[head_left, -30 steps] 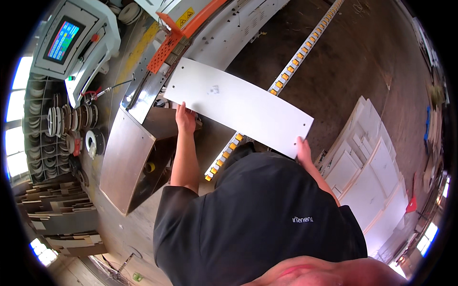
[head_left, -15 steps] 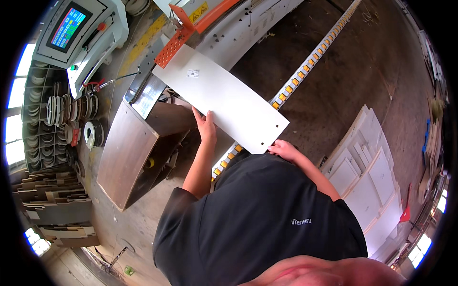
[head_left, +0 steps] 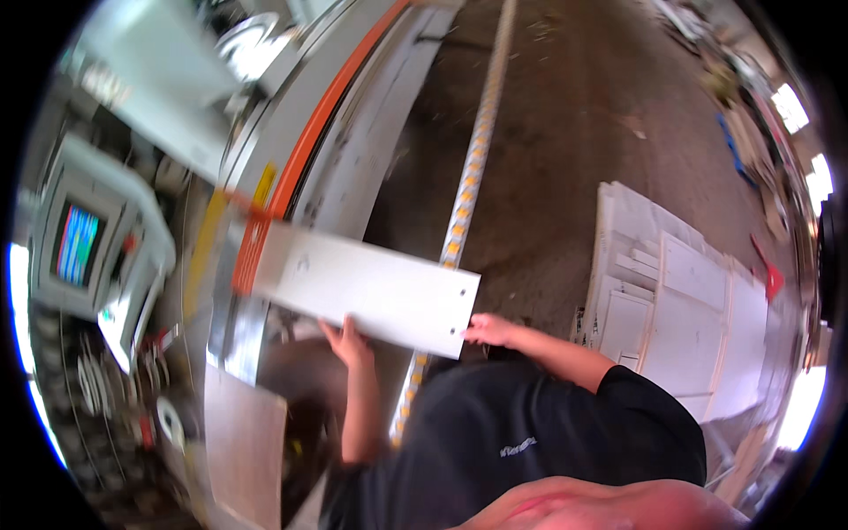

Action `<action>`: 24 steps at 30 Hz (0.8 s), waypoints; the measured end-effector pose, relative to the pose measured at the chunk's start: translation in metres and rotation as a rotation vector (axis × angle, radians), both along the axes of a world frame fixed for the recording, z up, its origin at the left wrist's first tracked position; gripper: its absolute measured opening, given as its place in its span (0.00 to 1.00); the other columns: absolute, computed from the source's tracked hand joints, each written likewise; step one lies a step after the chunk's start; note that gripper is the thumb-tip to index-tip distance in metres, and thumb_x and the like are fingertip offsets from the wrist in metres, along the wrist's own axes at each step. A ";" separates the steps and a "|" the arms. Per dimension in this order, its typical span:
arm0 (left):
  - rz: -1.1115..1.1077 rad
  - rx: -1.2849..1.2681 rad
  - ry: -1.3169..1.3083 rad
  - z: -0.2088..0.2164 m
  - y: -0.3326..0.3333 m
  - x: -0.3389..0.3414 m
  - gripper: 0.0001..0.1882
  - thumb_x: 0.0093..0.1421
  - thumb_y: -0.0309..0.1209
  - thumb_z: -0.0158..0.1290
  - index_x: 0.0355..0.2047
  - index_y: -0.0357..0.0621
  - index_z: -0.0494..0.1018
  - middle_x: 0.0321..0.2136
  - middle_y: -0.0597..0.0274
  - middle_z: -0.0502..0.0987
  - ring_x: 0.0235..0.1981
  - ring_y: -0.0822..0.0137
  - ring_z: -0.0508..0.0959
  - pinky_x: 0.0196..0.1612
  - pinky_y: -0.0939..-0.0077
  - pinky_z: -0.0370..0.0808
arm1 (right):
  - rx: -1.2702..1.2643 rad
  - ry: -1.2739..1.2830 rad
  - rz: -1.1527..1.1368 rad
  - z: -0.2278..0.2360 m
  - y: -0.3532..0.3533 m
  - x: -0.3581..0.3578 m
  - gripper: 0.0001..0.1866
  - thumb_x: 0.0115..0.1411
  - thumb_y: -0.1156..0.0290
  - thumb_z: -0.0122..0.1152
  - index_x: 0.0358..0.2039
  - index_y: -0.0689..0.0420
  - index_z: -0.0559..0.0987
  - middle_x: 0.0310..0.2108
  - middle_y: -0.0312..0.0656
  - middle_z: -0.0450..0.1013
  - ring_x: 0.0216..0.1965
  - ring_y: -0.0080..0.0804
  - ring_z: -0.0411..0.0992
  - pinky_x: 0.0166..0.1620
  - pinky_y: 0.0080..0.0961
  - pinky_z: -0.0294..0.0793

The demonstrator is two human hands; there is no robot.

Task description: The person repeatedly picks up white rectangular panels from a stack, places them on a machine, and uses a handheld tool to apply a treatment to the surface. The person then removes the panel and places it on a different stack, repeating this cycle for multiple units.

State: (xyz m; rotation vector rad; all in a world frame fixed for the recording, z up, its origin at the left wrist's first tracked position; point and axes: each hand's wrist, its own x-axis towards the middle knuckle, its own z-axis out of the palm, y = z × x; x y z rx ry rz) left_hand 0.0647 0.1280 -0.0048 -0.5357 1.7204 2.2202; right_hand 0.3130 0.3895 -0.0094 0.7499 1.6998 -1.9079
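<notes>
A long white board (head_left: 380, 287) with two dark holes near its right end lies flat across a roller track, its far-left end at an orange perforated guard (head_left: 251, 256) of the machine. My left hand (head_left: 352, 344) is at the board's near edge, thumb and a finger showing against it; the other fingers are partly hidden. With fingers closed at the right end, near the corner hole, my right hand (head_left: 491, 329) grips the board.
The yellow-roller track (head_left: 461, 212) runs from far to near beneath the board. A control panel with a lit screen (head_left: 78, 246) stands at left, above a brown wood-look box (head_left: 243, 446). Stacked white panels (head_left: 693, 309) lie at right. The machine's orange rail (head_left: 327, 102) extends away.
My view has turned, so the machine and board now appear lower and further left, the board closer to level. Both hands stay at the same parts of the board.
</notes>
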 end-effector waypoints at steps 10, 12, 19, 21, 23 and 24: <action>-0.149 0.080 -0.021 0.024 0.079 -0.029 0.44 0.71 0.27 0.51 0.77 0.73 0.38 0.36 0.66 0.75 0.28 0.72 0.73 0.27 0.64 0.80 | 0.077 0.043 -0.253 0.022 0.049 -0.006 0.25 0.67 0.52 0.63 0.55 0.57 0.79 0.47 0.36 0.78 0.46 0.25 0.74 0.50 0.29 0.74; -0.164 0.136 -0.034 0.029 0.094 -0.036 0.45 0.71 0.27 0.50 0.77 0.74 0.37 0.37 0.65 0.75 0.29 0.72 0.73 0.30 0.64 0.80 | 0.092 0.083 -0.349 0.026 0.051 0.004 0.28 0.64 0.49 0.65 0.54 0.59 0.79 0.45 0.39 0.79 0.47 0.28 0.75 0.50 0.30 0.75; -0.267 0.135 -0.053 0.006 0.130 -0.054 0.42 0.68 0.23 0.51 0.76 0.64 0.45 0.42 0.62 0.76 0.31 0.70 0.78 0.30 0.75 0.75 | 0.542 -0.181 -0.050 -0.009 0.047 0.123 0.41 0.61 0.35 0.61 0.60 0.59 0.76 0.57 0.53 0.77 0.57 0.47 0.75 0.58 0.35 0.73; -0.366 0.090 -0.056 0.003 0.135 -0.043 0.39 0.67 0.24 0.53 0.74 0.59 0.50 0.41 0.61 0.78 0.30 0.69 0.79 0.29 0.74 0.75 | 0.563 -0.311 0.026 -0.037 0.042 0.176 0.44 0.59 0.32 0.59 0.62 0.58 0.75 0.57 0.54 0.76 0.58 0.51 0.74 0.59 0.37 0.73; -0.502 0.087 -0.063 -0.006 0.138 -0.027 0.32 0.65 0.26 0.56 0.68 0.49 0.61 0.39 0.62 0.79 0.29 0.70 0.79 0.29 0.75 0.75 | 0.608 -0.476 -0.010 -0.063 0.018 0.230 0.44 0.60 0.31 0.58 0.62 0.57 0.76 0.57 0.53 0.76 0.58 0.49 0.75 0.59 0.37 0.73; -0.573 0.056 -0.046 -0.008 0.140 -0.012 0.27 0.65 0.26 0.57 0.64 0.46 0.67 0.40 0.62 0.79 0.29 0.71 0.78 0.29 0.75 0.75 | 0.626 -0.598 -0.050 -0.064 0.005 0.247 0.42 0.60 0.32 0.58 0.61 0.56 0.77 0.56 0.52 0.77 0.57 0.46 0.76 0.59 0.35 0.73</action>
